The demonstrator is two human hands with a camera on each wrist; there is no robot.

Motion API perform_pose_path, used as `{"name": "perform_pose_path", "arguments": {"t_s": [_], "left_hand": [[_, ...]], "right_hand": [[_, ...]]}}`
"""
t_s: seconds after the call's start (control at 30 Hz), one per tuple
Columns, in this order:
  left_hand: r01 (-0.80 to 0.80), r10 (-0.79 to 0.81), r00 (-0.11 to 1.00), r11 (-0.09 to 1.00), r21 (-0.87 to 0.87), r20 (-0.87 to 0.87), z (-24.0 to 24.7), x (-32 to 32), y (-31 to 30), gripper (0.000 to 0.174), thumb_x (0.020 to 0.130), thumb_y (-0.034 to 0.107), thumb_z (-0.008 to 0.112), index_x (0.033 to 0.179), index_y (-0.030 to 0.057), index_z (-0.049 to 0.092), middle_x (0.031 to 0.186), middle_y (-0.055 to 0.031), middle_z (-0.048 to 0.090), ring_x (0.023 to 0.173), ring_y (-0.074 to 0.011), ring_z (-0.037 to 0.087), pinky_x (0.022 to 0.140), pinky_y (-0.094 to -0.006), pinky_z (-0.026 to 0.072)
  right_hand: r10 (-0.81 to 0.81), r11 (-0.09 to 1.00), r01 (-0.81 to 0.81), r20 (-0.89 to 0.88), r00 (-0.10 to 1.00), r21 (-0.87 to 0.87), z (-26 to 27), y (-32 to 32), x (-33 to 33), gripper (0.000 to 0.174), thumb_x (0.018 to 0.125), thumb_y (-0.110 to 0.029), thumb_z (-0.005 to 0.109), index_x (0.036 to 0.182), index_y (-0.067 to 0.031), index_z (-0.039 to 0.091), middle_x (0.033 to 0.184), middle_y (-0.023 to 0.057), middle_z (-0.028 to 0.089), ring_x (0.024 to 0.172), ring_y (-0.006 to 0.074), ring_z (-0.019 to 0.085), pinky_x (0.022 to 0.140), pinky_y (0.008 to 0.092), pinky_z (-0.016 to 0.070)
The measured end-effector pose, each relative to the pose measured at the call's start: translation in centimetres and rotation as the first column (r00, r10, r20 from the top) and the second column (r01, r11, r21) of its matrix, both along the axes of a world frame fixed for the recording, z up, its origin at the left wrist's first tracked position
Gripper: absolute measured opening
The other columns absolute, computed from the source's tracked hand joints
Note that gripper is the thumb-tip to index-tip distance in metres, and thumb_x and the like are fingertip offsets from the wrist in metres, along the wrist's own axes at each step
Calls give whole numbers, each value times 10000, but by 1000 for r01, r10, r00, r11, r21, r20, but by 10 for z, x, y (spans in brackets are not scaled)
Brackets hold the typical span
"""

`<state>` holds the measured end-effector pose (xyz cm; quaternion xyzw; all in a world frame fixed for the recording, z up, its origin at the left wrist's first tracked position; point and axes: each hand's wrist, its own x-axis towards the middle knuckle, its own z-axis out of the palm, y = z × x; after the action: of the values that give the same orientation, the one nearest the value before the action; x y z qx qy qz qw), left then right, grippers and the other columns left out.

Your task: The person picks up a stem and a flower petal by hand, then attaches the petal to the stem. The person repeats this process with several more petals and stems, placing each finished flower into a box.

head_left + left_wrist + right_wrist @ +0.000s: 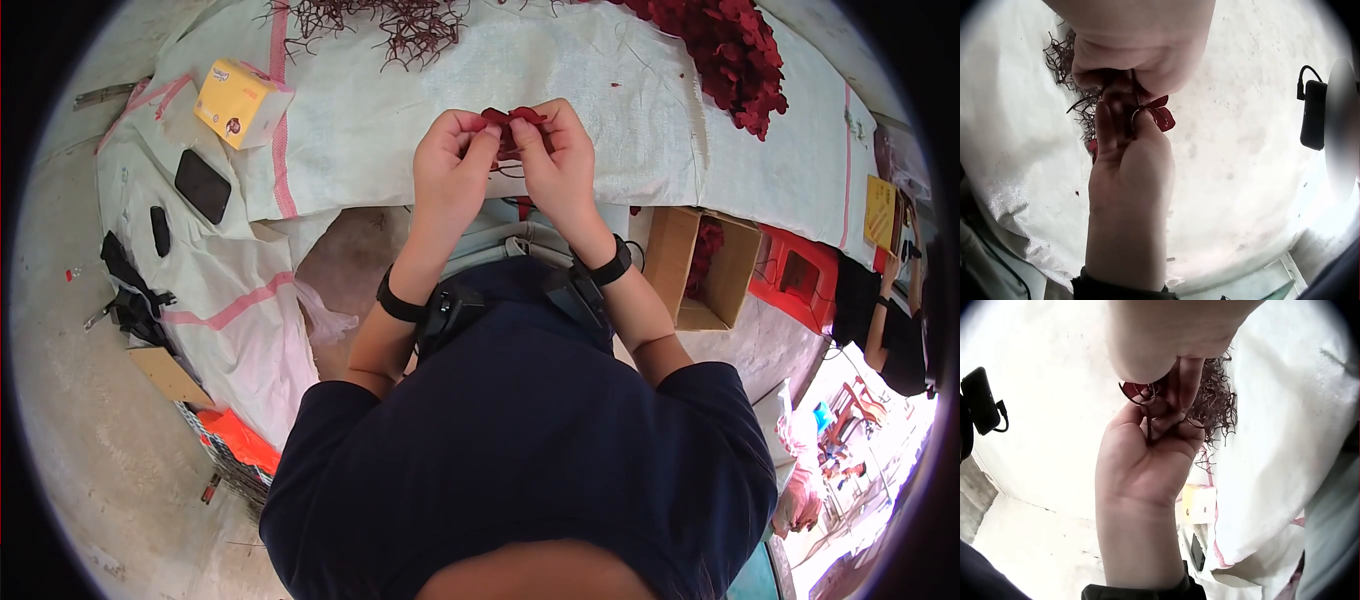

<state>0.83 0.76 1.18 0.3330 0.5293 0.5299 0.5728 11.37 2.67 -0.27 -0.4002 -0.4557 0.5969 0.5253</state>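
In the head view my left hand (452, 175) and right hand (560, 170) meet over the near edge of the white-covered table. Between them, the fingertips and thumbs of both pinch a dark red artificial flower (527, 115). Its petals (1164, 117) stick out beside the right thumb in the left wrist view. A thin dark stem (1149, 422) runs down across the left palm in the right wrist view, and curved wire-like ends show near the petals. The fingers hide the middle of the flower. Beyond the hands lies a tangle of dark branching stems (415, 30).
A heap of dark red petals (735, 65) lies at the table's far right. On the left are a yellow tissue pack (232, 100), a phone (203, 186) and a small black object (160, 231). A cardboard box (667, 260) and red stool (800, 275) stand right; another person's arm (880, 325) shows beyond.
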Motion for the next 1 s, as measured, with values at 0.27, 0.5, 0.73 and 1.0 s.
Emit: {"name": "perform_pose_path", "arguments": {"t_s": [0.27,0.5,0.73,1.0], "left_hand": [[-23,23,1000,1000,12,10,1,3,0,91,811,53,473,848,-30,461,761,-63,548,669,-86,530,585,-207,437],[-40,40,999,999,15,9,-3,3,1,82,809,35,463,847,-37,458,771,-68,543,678,-92,532,607,-214,452],[-40,39,999,999,13,14,-6,2,2,80,809,35,456,845,-36,459,767,-70,542,678,-95,531,588,-225,462],[-83,84,994,996,-16,75,-12,6,3,82,805,38,459,841,-36,453,760,-74,543,673,-98,530,587,-219,455]], "right_hand": [[40,999,-42,82,996,24,-4,-2,0,45,834,-27,431,835,11,407,784,86,534,682,110,544,597,237,492],[25,1000,-24,79,997,-7,-7,-5,-4,45,837,-28,426,838,9,400,799,86,527,700,115,545,600,245,500],[7,999,-5,60,998,-39,-8,-6,-7,46,837,-30,428,829,8,402,802,81,522,700,114,539,595,244,501],[21,998,-14,106,994,-67,-13,-3,-6,65,837,-53,442,829,2,408,800,67,526,695,104,539,574,233,498]]}}
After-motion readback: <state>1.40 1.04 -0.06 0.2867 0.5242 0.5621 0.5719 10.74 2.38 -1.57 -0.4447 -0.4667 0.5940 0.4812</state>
